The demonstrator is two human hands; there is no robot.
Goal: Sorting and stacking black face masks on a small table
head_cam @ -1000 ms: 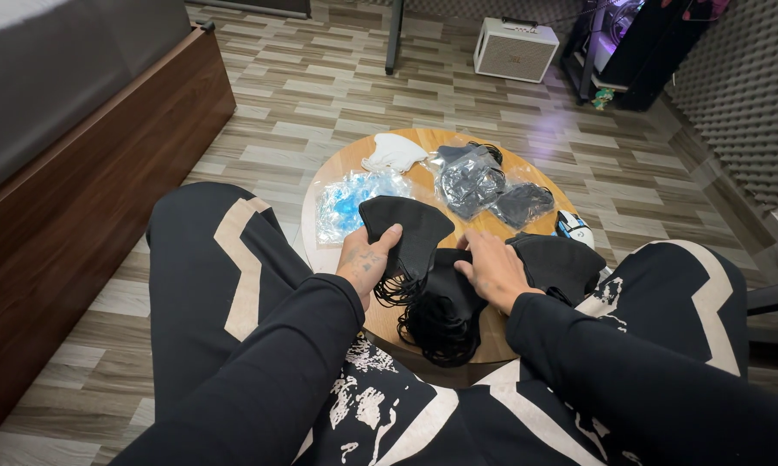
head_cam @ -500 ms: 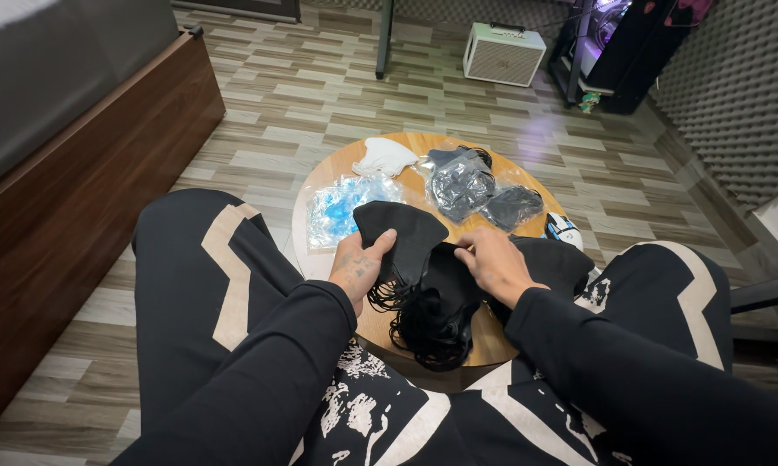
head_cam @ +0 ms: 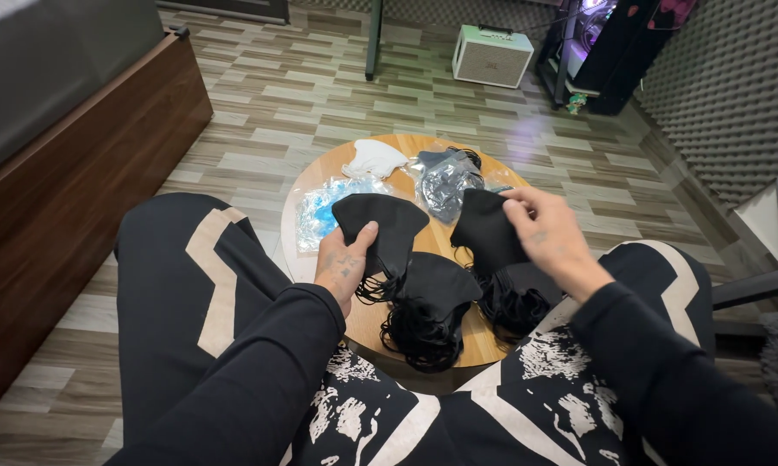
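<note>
Single head-worn view, looking steeply down from close above the lap onto the round wooden table (head_cam: 320, 185), floor stretching beyond it.

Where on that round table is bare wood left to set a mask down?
Bare wood on the round table shows at the near rim, beside the black mask pile, and in a thin strip between the white mask and the clear packets. The middle is crowded: left hand and right hand each hold a mask there.

Black face masks (head_cam: 432, 289) lie on a light wooden round table (head_cam: 363, 324) beside one white mask (head_cam: 374, 160).
</note>
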